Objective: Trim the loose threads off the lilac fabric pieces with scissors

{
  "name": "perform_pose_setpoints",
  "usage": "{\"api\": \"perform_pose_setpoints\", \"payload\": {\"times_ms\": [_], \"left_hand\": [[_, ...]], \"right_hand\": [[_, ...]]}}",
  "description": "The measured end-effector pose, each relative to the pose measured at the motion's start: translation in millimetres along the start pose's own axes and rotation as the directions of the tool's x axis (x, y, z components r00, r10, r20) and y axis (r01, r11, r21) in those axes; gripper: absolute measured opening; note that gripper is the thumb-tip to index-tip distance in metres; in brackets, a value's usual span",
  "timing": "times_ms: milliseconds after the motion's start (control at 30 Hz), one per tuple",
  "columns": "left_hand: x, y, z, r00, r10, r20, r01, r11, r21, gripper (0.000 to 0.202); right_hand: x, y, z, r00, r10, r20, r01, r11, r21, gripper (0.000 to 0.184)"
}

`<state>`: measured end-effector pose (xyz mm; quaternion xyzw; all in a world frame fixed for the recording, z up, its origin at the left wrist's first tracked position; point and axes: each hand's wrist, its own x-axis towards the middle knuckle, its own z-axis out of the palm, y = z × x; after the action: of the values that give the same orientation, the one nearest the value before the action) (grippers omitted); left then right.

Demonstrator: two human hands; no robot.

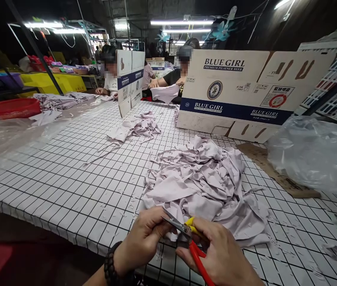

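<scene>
My right hand grips a pair of scissors with one red handle and one yellow handle. Their blades point up and left, to the fingertips of my left hand, which wears a dark braided bracelet. Thumb and forefinger of that hand are pinched on the edge of a pale lilac fabric piece, mostly hidden behind fingers and blades. Just beyond both hands lies a large heap of pale lilac fabric pieces, loose and crumpled, reaching almost to the table's front edge.
Small clippings litter the checked tablecloth. Farther back lies a smaller fabric pile. A beer carton panel stands upright behind the heap, another carton to its left. Clear plastic lies right, a red basin left. Other people work across the table.
</scene>
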<state>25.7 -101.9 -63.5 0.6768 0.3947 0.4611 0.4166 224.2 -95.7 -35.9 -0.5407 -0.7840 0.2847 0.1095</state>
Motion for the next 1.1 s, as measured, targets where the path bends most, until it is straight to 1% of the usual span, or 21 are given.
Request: {"api": "perform_pose_setpoints", "payload": {"times_ms": [167, 300, 467, 533, 600, 633, 667, 733, 767, 800, 833, 867, 900, 933, 967, 1000, 1033, 1067, 1100], "left_hand": [[1.0, 2.3, 0.9, 1.000, -0.010, 0.005, 0.010, 1.000, -0.008, 0.029], [0.5, 2.5, 1.7, 1.000, -0.024, 0.000, 0.024, 1.000, -0.017, 0.030], [-0.3, 0.8, 0.9, 0.998, -0.068, -0.003, 0.067, 0.994, -0.089, 0.031], [-0.2, -1.9, 1.0, 0.997, -0.074, -0.011, 0.072, 0.991, -0.109, 0.033], [-0.4, -5.3, 2.9, 0.996, -0.092, -0.019, 0.089, 0.989, -0.116, 0.034], [-0.8, -6.7, 4.6, 0.994, -0.102, -0.024, 0.099, 0.988, -0.116, 0.035], [-1.5, -7.3, 6.6, 0.993, -0.111, -0.030, 0.107, 0.988, -0.112, 0.035], [-4.0, -6.0, 9.4, 0.994, -0.113, -0.014, 0.111, 0.991, -0.079, 0.034], [-5.6, -4.2, 9.2, 0.994, -0.109, 0.015, 0.110, 0.993, -0.043, 0.033], [-7.0, -2.0, 7.2, 0.992, -0.110, 0.059, 0.110, 0.994, 0.010, 0.031], [-8.0, -0.1, 3.0, 0.986, -0.123, 0.110, 0.115, 0.991, 0.074, 0.029], [-8.0, 0.7, -3.4, 0.977, -0.146, 0.154, 0.125, 0.982, 0.141, 0.029], [-6.6, -0.3, -11.9, 0.968, -0.179, 0.174, 0.142, 0.968, 0.206, 0.031], [-3.5, -3.6, -21.8, 0.965, -0.212, 0.153, 0.164, 0.947, 0.277, 0.033], [1.6, -9.4, -32.2, 0.969, -0.227, 0.099, 0.179, 0.917, 0.355, 0.035], [8.5, -17.6, -42.2, 0.975, -0.222, 0.030, 0.186, 0.878, 0.441, 0.036], [16.9, -27.8, -50.8, 0.982, -0.182, -0.046, 0.178, 0.817, 0.549, 0.031], [26.3, -39.1, -57.4, 0.990, -0.127, -0.059, 0.135, 0.746, 0.652, 0.025], [36.1, -50.7, -61.8, 0.995, -0.093, -0.021, 0.080, 0.686, 0.723, 0.022]], "right_hand": [[0.9, 3.2, 1.8, 0.999, -0.024, -0.022, 0.025, 1.000, 0.011, 0.043], [2.5, 7.9, 7.4, 0.998, -0.046, -0.053, 0.047, 0.999, 0.014, 0.043], [5.2, 10.3, 13.8, 0.998, -0.037, -0.056, 0.040, 0.998, 0.052, 0.046], [6.1, 9.7, 14.0, 0.999, -0.022, -0.050, 0.026, 0.996, 0.090, 0.046], [6.7, 9.6, 13.2, 1.000, -0.019, 0.001, 0.019, 0.975, 0.219, 0.042], [7.1, 10.1, 12.8, 0.999, -0.019, 0.032, 0.007, 0.943, 0.334, 0.040], [7.7, 11.1, 12.6, 0.998, -0.014, 0.060, -0.016, 0.884, 0.467, 0.040], [9.6, 14.8, 13.9, 0.993, 0.006, 0.120, -0.089, 0.710, 0.698, 0.046], [11.2, 17.4, 15.4, 0.989, 0.028, 0.147, -0.132, 0.625, 0.770, 0.050], [13.0, 20.4, 17.6, 0.983, 0.060, 0.172, -0.176, 0.564, 0.807, 0.053], [15.1, 23.8, 20.3, 0.976, 0.096, 0.196, -0.217, 0.532, 0.818, 0.055], [17.3, 27.3, 23.5, 0.967, 0.130, 0.220, -0.256, 0.528, 0.810, 0.054], [19.5, 30.9, 27.1, 0.959, 0.170, 0.228, -0.284, 0.542, 0.791, 0.052], [21.6, 34.1, 30.8, 0.951, 0.214, 0.222, -0.306, 0.573, 0.760, 0.049], [23.7, 36.7, 34.5, 0.947, 0.252, 0.199, -0.316, 0.616, 0.721, 0.047], [25.7, 38.4, 38.1, 0.946, 0.284, 0.159, -0.314, 0.666, 0.676, 0.044], [27.8, 38.8, 41.5, 0.946, 0.310, 0.091, -0.296, 0.721, 0.626, 0.041], [30.0, 38.0, 44.6, 0.943, 0.332, -0.002, -0.273, 0.780, 0.563, 0.038], [32.6, 35.9, 47.2, 0.933, 0.344, -0.109, -0.251, 0.835, 0.490, 0.035]]}}
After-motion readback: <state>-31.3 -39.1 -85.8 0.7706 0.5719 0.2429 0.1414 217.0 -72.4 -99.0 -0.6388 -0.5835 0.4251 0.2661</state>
